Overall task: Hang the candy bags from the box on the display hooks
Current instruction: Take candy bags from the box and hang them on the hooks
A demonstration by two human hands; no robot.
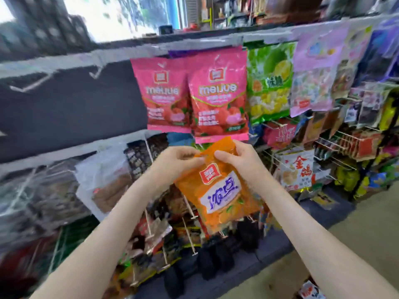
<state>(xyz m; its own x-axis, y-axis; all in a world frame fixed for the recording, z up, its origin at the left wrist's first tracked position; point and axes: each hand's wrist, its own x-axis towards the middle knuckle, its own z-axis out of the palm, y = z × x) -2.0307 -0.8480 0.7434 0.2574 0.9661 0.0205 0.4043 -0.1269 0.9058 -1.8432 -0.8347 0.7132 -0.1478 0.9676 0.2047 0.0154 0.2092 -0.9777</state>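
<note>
Display hooks point(96, 72) hang bare left of the orange bag point(218, 190).

Pinching candy bag point(218, 190) by its top between left hand point(176, 161) and right hand point(238, 157), hanging just below hung bags point(218, 100), sitting right of bare hooks point(97, 72), left of wire racks point(336, 145)
</note>
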